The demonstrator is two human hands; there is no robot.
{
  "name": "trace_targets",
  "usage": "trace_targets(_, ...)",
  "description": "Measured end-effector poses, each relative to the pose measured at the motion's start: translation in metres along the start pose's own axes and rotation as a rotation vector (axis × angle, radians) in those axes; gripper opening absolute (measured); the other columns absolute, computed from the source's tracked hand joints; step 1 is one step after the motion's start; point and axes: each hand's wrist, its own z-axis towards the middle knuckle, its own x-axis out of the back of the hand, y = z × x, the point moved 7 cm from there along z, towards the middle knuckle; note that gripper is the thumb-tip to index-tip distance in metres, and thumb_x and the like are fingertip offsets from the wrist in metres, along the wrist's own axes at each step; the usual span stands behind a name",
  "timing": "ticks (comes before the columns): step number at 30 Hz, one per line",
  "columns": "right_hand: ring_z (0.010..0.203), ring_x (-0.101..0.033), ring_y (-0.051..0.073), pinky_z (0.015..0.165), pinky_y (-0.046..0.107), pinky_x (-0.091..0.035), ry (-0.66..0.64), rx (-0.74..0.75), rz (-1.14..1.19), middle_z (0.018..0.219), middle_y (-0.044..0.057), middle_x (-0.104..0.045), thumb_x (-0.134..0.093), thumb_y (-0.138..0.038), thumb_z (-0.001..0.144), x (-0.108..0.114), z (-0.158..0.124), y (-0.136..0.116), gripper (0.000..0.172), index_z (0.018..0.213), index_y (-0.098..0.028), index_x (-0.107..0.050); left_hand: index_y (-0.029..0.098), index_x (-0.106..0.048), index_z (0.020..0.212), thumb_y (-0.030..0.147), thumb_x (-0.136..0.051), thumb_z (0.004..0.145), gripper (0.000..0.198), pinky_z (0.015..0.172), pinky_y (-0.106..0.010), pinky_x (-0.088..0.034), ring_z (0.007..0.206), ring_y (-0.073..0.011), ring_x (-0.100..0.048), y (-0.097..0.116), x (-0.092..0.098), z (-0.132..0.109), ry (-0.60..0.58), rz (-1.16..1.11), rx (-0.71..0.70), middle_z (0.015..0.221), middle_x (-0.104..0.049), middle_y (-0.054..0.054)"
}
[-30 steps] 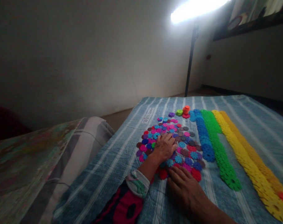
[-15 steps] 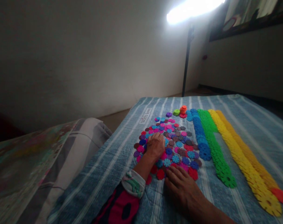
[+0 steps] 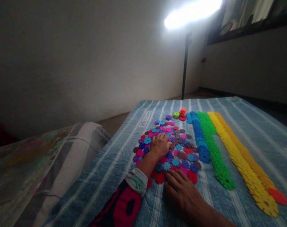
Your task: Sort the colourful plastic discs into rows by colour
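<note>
Many flower-shaped notched plastic discs [image 3: 175, 162] lie spread in a loose patch of pink, purple, blue, brown and red on the striped cloth. Over the middle of the patch rests my left hand [image 3: 160, 145], its fingers reaching forward across the discs and its thumb apart. What lies under its palm is hidden. My right hand [image 3: 182, 190] lies palm down at the near edge of the patch, fingers stretched out, the tips touching or almost touching red and pink discs.
To the right run long overlapping rows of blue discs [image 3: 200, 134], green discs [image 3: 213, 151], yellow discs [image 3: 243, 167] and orange discs [image 3: 246, 151]. Small stacks, one orange-red [image 3: 182, 112] and one lime [image 3: 176, 115], stand farther back. A lit lamp [image 3: 193, 14] rises behind. Bedding [image 3: 82, 142] lies left.
My left hand has shifted slightly over the discs, its thumb now showing farther out to the right. My right hand stays almost in place. The view has turned a little.
</note>
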Motion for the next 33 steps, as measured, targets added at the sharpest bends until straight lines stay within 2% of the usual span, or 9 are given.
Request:
trace_targets(6, 0.114, -0.055, 0.026, 0.104, 0.046, -0.037, 0.064, 0.022, -0.015, 0.116, 0.010, -0.066, -0.055, -0.020, 0.089, 0.002, 0.001, -0.001, 0.018, 0.106, -0.019, -0.062, 0.020, -0.061, 0.104, 0.029, -0.048, 0.091, 0.020, 0.096, -0.042, -0.040, 0.113, -0.0257, -0.053, 0.008, -0.004, 0.002, -0.030, 0.010, -0.041, 0.113, -0.063, -0.009)
trace_targets(11, 0.111, -0.056, 0.026, 0.102, 0.043, -0.039, 0.121, 0.024, -0.004, 0.116, 0.008, -0.066, -0.053, -0.020, 0.089, 0.013, 0.004, -0.001, 0.017, 0.102, -0.018, -0.063, 0.021, -0.062, 0.103, 0.027, -0.049, 0.091, 0.019, 0.095, -0.038, -0.041, 0.110, -0.0230, -0.054, -0.003, -0.001, 0.004, -0.017, -0.025, -0.069, 0.113, -0.063, -0.007)
trace_targets(16, 0.113, -0.055, 0.025, 0.103, 0.042, -0.037, 0.082, 0.022, -0.011, 0.117, 0.007, -0.066, -0.054, -0.023, 0.090, 0.012, 0.005, 0.000, 0.017, 0.103, -0.019, -0.063, 0.020, -0.063, 0.099, 0.025, -0.049, 0.091, 0.017, 0.095, -0.037, -0.042, 0.107, -0.0231, -0.056, -0.017, 0.004, 0.007, -0.013, -0.029, -0.034, 0.108, -0.064, -0.007)
trace_targets(24, 0.114, -0.054, 0.025, 0.104, 0.043, -0.036, 0.034, 0.039, -0.017, 0.116, 0.010, -0.066, -0.054, -0.027, 0.091, 0.001, 0.003, 0.002, 0.018, 0.105, -0.020, -0.062, 0.020, -0.062, 0.104, 0.025, -0.051, 0.090, 0.018, 0.097, -0.039, -0.041, 0.112, -0.0237, -0.053, -0.019, -0.001, 0.007, 0.040, -0.046, -0.057, 0.113, -0.063, -0.008)
trace_targets(33, 0.116, -0.053, 0.025, 0.105, 0.044, -0.035, 0.028, 0.041, -0.006, 0.117, 0.011, -0.066, -0.052, -0.031, 0.092, -0.006, 0.003, 0.003, 0.021, 0.106, -0.019, -0.061, 0.020, -0.062, 0.105, 0.022, -0.052, 0.089, 0.019, 0.098, -0.039, -0.042, 0.112, -0.0224, -0.054, -0.023, 0.000, 0.008, 0.029, -0.075, -0.071, 0.113, -0.063, -0.007)
